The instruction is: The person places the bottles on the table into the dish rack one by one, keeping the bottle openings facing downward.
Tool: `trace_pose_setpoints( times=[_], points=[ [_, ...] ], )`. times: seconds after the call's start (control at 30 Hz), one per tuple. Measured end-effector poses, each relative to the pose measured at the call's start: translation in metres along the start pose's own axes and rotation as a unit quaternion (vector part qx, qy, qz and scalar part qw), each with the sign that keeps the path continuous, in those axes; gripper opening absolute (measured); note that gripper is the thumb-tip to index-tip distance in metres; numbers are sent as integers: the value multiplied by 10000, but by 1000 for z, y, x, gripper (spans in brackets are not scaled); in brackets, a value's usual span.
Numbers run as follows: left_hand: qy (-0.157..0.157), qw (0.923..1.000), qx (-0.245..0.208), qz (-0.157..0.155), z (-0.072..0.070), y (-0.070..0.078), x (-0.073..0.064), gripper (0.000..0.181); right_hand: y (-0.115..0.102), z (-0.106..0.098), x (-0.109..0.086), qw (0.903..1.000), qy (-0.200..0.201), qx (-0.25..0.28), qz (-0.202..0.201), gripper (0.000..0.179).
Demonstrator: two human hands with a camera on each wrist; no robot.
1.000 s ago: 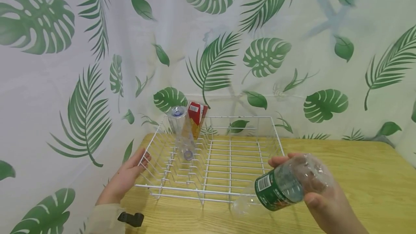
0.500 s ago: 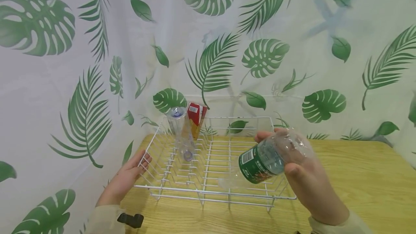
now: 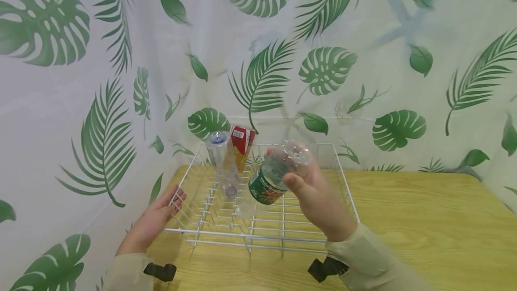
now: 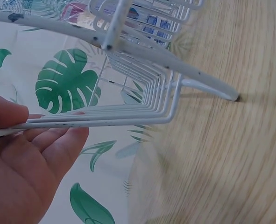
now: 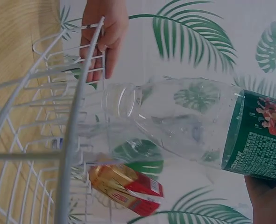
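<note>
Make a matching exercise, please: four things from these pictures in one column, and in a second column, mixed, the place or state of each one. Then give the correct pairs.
Column 1
1. green-label bottle
2. clear bottle
3. red carton
4. wire rack

Column 2
A. stands on the wooden table
B. leans at the back left corner of the rack
C. held tilted in the right hand, open mouth downward
D. propped in the rack's left part, mouth toward the camera, beside the carton

Pairs: 1-C, 2-D, 3-B, 4-A

The left hand rests on the rack's left edge.
</note>
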State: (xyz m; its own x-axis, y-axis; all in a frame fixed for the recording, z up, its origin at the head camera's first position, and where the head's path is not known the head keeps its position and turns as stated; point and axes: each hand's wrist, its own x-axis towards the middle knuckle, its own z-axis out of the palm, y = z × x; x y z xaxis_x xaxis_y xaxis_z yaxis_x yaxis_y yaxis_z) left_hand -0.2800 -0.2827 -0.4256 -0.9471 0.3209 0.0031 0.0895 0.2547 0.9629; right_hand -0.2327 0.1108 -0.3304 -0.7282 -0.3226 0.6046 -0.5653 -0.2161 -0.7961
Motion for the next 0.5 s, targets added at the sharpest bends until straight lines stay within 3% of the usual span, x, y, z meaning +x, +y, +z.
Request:
trace_pose_setpoints(
  times=[0.27, 0.5],
  points=[
    [-19, 10000, 35, 54, 0, 3, 0, 61, 34, 32, 31, 9973, 18, -408, 611, 84],
    [42, 9999, 129, 75, -1, 1, 0, 59, 61, 48, 49, 9950, 34, -457, 892, 87]
  ],
)
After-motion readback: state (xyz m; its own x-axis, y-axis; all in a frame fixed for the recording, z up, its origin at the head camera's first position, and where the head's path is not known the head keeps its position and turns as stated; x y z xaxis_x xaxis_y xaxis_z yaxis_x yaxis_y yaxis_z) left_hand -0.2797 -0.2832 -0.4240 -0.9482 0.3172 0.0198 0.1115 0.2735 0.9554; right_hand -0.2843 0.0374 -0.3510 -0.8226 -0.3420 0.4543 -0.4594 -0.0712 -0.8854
